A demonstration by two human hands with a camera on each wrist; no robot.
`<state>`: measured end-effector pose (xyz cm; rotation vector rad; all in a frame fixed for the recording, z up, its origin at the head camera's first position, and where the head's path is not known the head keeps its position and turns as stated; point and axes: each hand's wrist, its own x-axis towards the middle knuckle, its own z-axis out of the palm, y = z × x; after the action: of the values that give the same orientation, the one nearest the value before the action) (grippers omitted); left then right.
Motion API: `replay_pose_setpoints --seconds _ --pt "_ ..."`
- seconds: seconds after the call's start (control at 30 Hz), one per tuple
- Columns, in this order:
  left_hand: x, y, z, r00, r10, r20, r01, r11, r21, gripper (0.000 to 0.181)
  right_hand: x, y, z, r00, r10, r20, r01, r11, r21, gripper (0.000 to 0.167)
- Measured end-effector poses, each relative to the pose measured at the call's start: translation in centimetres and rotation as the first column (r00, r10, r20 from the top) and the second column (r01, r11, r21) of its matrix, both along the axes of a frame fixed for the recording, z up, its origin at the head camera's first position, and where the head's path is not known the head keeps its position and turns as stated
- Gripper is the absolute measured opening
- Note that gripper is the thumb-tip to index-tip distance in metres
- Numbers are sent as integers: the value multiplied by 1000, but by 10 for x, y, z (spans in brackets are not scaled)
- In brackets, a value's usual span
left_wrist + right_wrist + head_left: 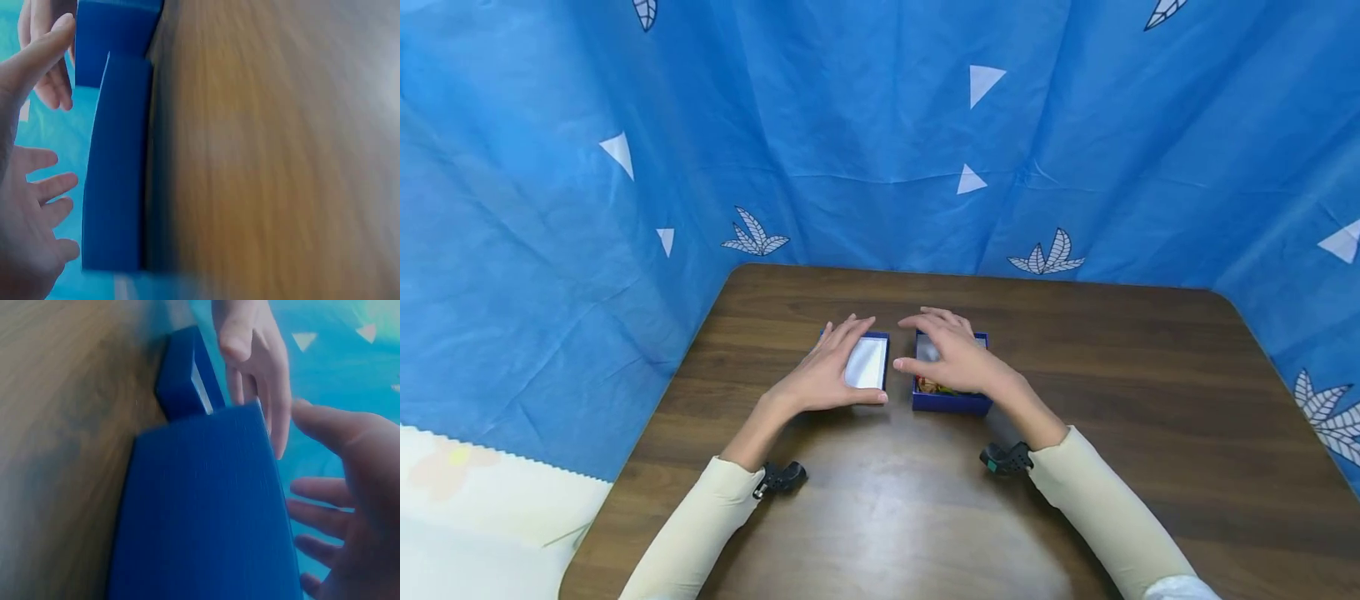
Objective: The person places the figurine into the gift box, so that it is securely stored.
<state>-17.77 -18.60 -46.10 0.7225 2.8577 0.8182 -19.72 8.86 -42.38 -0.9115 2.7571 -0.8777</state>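
Note:
On the brown table lie two blue parts side by side. The left one is a shallow box lid with a white inside facing up. To its right stands a deeper blue box with small colourful contents that my hand partly hides; their kind is not clear. My left hand hovers above the lid, thumb and fingers spread apart. Over the box is my right hand, its fingers loosely bent and holding nothing. In the wrist views the blue side walls of the lid and the box stand beside the hands.
The wooden table reaches around both parts. A blue curtain with white leaf and triangle prints hangs behind and at the sides. A pale cloth shows at the lower left. Each wrist carries a black strap-mounted camera.

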Motion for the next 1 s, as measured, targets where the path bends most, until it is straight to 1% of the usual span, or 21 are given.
replay_pose_setpoints --seconds 0.07,0.13,0.23,0.27,0.33,0.43,0.5,0.63,0.8,0.9,1.0 --pt "1 -10 -2 1000 11 -16 -11 1000 -6 124 2 -8 -1 1000 17 -10 -17 998 59 80" --pt "2 -19 -3 1000 25 -16 -25 1000 -4 124 4 -16 0 999 37 -32 -32 990 137 89" --pt "1 -35 -5 999 49 16 -49 999 -3 126 8 -27 2 997 61 -39 -48 962 269 103" --pt "0 -41 -6 998 54 43 -54 999 1 126 9 -31 3 997 65 -38 -50 948 314 108" --pt "-2 -52 -7 990 65 127 -66 998 5 128 9 -37 4 997 68 -24 -53 922 384 117" --pt "-4 -66 -7 969 73 235 -75 997 -1 132 7 -43 5 998 68 9 -65 894 444 128" --pt "-3 -71 -6 957 70 281 -74 997 3 134 4 -46 5 997 70 25 -74 882 466 132" --pt "-1 -75 -5 954 71 293 -70 997 -12 136 2 -52 9 996 74 39 -84 860 503 133" --pt "-3 -75 -7 957 88 276 -81 996 -39 133 -1 -57 9 997 72 34 -80 844 530 123" --pt "-4 -75 -8 962 91 258 -85 996 -37 132 -2 -58 6 997 70 19 -69 841 537 120" --pt "-3 -75 -9 964 92 248 -88 996 -30 131 -3 -59 3 997 71 11 -66 846 529 121"
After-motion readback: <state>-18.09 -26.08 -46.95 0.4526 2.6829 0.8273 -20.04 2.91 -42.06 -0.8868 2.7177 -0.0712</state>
